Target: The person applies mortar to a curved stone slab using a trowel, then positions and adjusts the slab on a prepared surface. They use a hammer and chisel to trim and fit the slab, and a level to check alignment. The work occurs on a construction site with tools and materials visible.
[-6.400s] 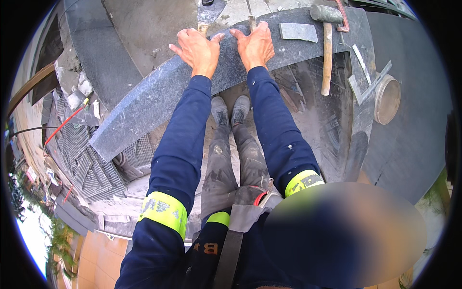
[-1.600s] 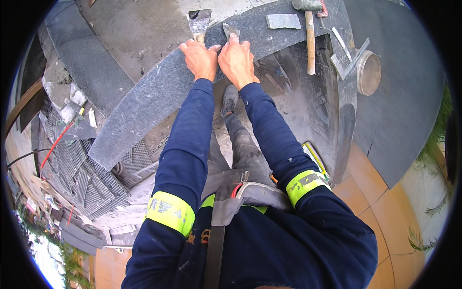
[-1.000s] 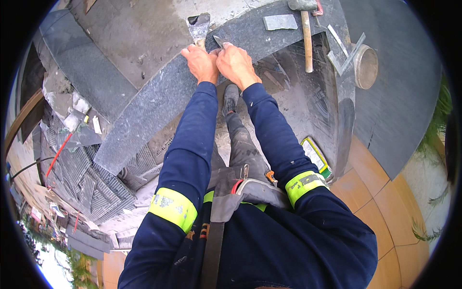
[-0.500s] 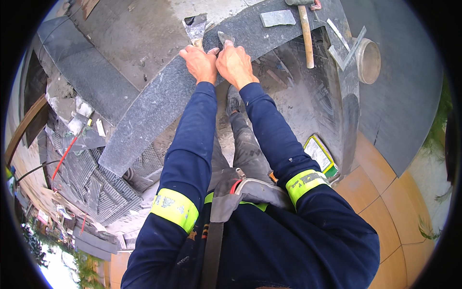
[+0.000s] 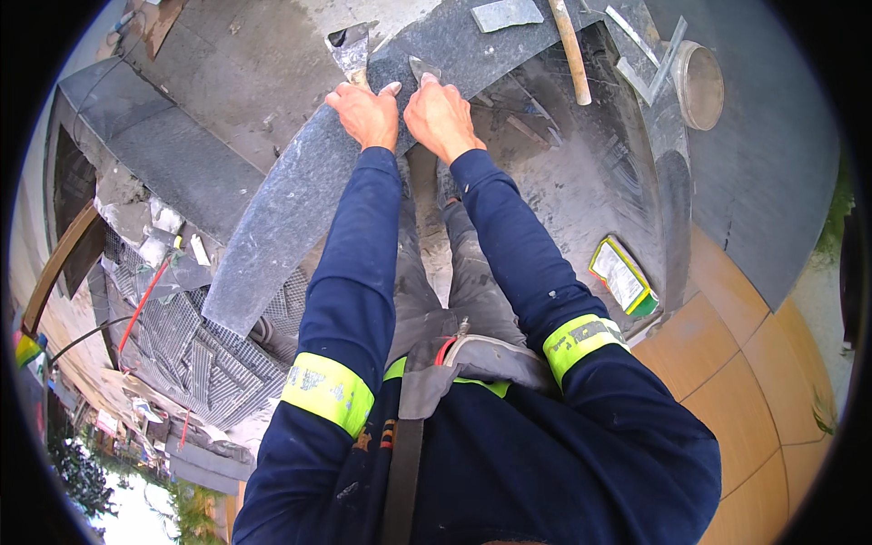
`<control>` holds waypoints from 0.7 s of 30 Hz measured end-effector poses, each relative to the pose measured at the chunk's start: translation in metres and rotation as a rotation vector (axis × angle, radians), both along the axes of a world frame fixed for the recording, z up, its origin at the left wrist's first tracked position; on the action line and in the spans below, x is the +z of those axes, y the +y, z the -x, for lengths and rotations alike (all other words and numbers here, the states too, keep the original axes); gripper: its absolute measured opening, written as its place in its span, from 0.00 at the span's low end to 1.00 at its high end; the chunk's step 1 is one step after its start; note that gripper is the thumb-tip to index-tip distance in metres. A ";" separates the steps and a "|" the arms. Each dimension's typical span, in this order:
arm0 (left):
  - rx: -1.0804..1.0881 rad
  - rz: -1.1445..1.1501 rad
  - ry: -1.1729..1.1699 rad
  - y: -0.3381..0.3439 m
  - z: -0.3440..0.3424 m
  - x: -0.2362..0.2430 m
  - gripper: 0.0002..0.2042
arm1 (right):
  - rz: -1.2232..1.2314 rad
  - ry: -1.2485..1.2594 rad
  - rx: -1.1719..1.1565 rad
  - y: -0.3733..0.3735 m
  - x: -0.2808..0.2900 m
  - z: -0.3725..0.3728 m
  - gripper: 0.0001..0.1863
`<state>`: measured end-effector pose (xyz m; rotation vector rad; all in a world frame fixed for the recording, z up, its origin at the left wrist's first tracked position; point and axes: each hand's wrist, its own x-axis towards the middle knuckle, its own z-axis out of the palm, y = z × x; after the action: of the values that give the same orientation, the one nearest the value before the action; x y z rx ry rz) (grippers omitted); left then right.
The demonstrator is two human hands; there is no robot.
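Note:
Both hands are held close together over a curved grey stone slab (image 5: 272, 213). My left hand (image 5: 366, 118) is closed around a putty knife (image 5: 351, 54), whose wide, mortar-smeared blade points away from me. Closed on its handle, my right hand (image 5: 441, 120) grips a small pointed trowel (image 5: 422, 69) with a greyish blade. The trowel's tip lies over the slab, to the right of the putty knife. My fingers cover most of both handles. I cannot tell whether either blade touches the stone.
On the slab's far part lie a pale stone offcut (image 5: 507, 14) and a wooden tool handle (image 5: 570, 53). Thin metal strips (image 5: 666, 77) lean near a round tub (image 5: 700, 88). A yellow-green packet (image 5: 623, 275) lies to the right. Mesh-patterned pieces (image 5: 227, 363) and a red cord (image 5: 143, 300) are at left.
My view has shifted, and the mallet's head has left the top of the picture. My legs now stand closer together. Both hands keep their tools, with the left thumb more lifted.

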<state>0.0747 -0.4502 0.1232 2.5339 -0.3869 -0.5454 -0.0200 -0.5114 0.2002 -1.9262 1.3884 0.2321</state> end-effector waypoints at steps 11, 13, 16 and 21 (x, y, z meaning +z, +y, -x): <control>-0.026 -0.012 -0.034 0.003 -0.001 -0.007 0.35 | -0.057 0.002 0.072 0.005 0.002 0.004 0.23; -0.009 -0.018 -0.029 0.004 0.000 -0.004 0.35 | -0.093 -0.025 0.069 0.011 0.011 0.015 0.23; -0.010 -0.017 -0.030 0.002 0.001 -0.001 0.36 | 0.060 -0.029 -0.043 0.008 0.021 0.026 0.22; -0.052 -0.031 -0.044 0.004 -0.002 -0.014 0.36 | 0.045 0.040 0.011 0.029 0.003 0.033 0.22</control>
<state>0.0763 -0.4460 0.1096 2.5750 -0.4655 -0.5194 -0.0535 -0.4825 0.2035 -1.9758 1.4206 0.2477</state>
